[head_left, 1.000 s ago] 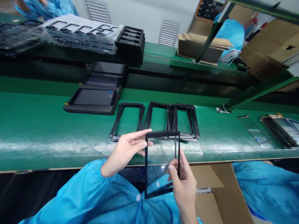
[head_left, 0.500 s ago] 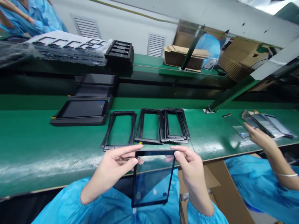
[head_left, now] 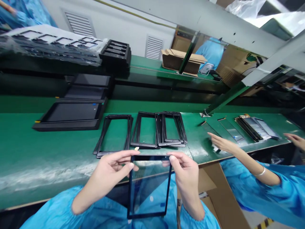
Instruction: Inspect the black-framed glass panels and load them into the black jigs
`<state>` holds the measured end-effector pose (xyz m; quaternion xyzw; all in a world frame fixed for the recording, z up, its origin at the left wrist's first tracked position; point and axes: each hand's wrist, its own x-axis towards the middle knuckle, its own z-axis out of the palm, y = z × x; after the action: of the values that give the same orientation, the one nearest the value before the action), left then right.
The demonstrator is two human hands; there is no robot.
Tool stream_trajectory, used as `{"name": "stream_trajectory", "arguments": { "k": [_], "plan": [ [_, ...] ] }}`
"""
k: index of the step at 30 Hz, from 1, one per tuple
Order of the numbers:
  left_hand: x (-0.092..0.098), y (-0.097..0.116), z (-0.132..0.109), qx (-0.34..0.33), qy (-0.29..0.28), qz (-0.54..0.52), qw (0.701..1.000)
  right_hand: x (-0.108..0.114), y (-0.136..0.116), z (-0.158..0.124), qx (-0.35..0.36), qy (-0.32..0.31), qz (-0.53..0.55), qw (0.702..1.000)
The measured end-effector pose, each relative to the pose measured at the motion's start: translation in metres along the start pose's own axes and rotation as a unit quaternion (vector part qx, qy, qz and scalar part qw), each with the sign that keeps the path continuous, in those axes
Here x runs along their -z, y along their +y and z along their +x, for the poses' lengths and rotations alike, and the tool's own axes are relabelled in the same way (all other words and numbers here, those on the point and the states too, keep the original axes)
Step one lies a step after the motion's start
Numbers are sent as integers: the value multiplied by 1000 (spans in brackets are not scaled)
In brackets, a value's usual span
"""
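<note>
Right now, looking down from my head camera, I have a glass panel [head_left: 149, 187] with a black border up in front of me, held clear of the tabletop [head_left: 47, 152] and just past its near edge. My left hand [head_left: 105, 178] and right hand [head_left: 187, 181] each pinch it near a top corner, so my grip is closed on the panel from both sides. It sits in no frame or tray yet. Beyond it, empty black frames [head_left: 160, 130] lie in a row on the green surface, the right-hand ones overlapping in a heap. To their left, three black trays [head_left: 69, 126] have dark panels seated in them, so that much looks finished. Farther right lies a stack of loose panels [head_left: 256, 127], with a couple more lying singly beside it, and as far as I can tell these are not yet framed or trayed. A co-worker's hands [head_left: 221, 143] reach over that end of the tabletop, well apart from my panel.
</note>
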<state>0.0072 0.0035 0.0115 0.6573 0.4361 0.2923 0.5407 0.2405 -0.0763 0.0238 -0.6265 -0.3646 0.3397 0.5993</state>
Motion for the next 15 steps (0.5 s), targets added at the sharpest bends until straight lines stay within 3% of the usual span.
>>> {"name": "stream_trajectory", "arguments": {
  "k": [3, 5, 7, 9, 12, 15],
  "plan": [
    [-5, 13, 3, -133, -25, 189, 973, -11, 1, -2, -6, -44, -6, 999],
    [-9, 22, 7, -169, -84, 252, 949, -17, 2, -3, -27, -90, 24, 995],
    [-9, 27, 11, -132, -164, 228, 951, -15, 4, -1, -61, -129, 72, 987],
    [-5, 28, 13, -57, -182, 144, 971, -1, 6, 3, -88, -148, 81, 982],
    [2, 23, 10, 48, -106, -19, 993, 30, 17, 10, -111, -123, 27, 986],
    [2, 14, 4, 83, -46, -117, 989, 48, 32, 9, -143, -61, 51, 986]
  ]
}}
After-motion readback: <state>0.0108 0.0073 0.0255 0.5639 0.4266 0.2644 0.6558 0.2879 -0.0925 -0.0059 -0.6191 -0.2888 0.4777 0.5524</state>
